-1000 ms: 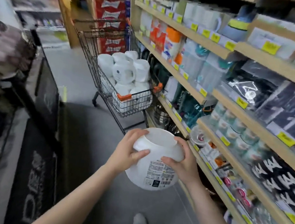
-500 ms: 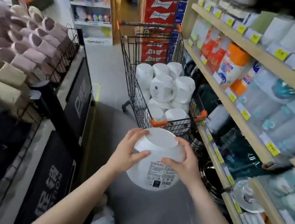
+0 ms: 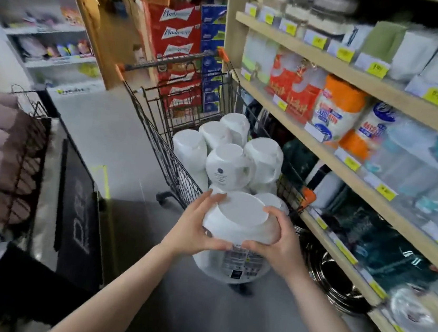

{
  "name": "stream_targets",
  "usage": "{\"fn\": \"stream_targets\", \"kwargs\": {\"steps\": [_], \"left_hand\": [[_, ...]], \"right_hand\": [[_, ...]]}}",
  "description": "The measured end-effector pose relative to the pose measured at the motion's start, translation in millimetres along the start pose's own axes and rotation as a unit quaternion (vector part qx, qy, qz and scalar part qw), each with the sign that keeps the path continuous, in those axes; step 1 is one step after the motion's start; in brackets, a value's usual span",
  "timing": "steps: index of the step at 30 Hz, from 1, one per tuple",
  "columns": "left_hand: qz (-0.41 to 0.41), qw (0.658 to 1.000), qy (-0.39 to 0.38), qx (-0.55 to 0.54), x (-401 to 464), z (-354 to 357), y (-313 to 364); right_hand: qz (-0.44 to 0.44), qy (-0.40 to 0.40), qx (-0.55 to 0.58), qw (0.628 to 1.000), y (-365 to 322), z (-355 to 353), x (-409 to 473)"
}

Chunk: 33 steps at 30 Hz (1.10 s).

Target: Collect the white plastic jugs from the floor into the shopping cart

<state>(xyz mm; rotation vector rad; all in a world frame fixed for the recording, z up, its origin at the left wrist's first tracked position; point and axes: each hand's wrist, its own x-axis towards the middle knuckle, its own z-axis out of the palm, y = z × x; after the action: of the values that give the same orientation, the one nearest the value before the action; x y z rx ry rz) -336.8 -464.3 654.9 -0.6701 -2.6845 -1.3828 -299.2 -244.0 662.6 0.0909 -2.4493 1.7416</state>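
I hold a white plastic jug (image 3: 238, 223) in front of me, bottom facing up and away, its printed label toward me. My left hand (image 3: 196, 229) grips its left side and my right hand (image 3: 277, 242) grips its right side. The jug is just at the near end of the black wire shopping cart (image 3: 180, 180), which stands in the aisle against the right-hand shelving. Several white jugs (image 3: 228, 167) are piled in the cart's basket.
Wooden shelves (image 3: 351, 160) packed with goods run along the right. A dark display stand (image 3: 80, 204) and a wire rack of pink slippers (image 3: 2, 150) line the left. Stacked red beer cartons (image 3: 179, 31) stand behind the cart. Grey floor (image 3: 106, 130) lies between.
I have walked up the aisle with the jug in both hands; the cart is now much closer and the jug reaches its near end.
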Motion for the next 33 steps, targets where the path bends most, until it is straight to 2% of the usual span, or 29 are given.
{"fn": "stream_targets", "kwargs": {"steps": [5,10,13,18,23,33], "left_hand": [[0.043,0.999,0.002,-0.031,61,1,-14],[0.059,0.998,0.034,-0.02,137,32,-28],[0.039,0.999,0.028,-0.012,182,60,-37],[-0.027,1.0,0.01,0.002,233,105,-61],[-0.061,0.998,-0.004,0.004,250,143,-98],[-0.055,0.996,-0.037,0.061,262,176,-144]], "right_hand": [[-0.015,-0.027,-0.042,0.999,7,-16,63],[0.013,-0.124,-0.086,0.988,28,-60,149],[0.019,-0.154,-0.142,0.978,49,-86,200],[0.031,-0.211,-0.172,0.962,100,-108,261],[0.023,-0.25,-0.231,0.94,150,-103,286],[0.007,-0.239,-0.255,0.937,204,-95,295]]}}
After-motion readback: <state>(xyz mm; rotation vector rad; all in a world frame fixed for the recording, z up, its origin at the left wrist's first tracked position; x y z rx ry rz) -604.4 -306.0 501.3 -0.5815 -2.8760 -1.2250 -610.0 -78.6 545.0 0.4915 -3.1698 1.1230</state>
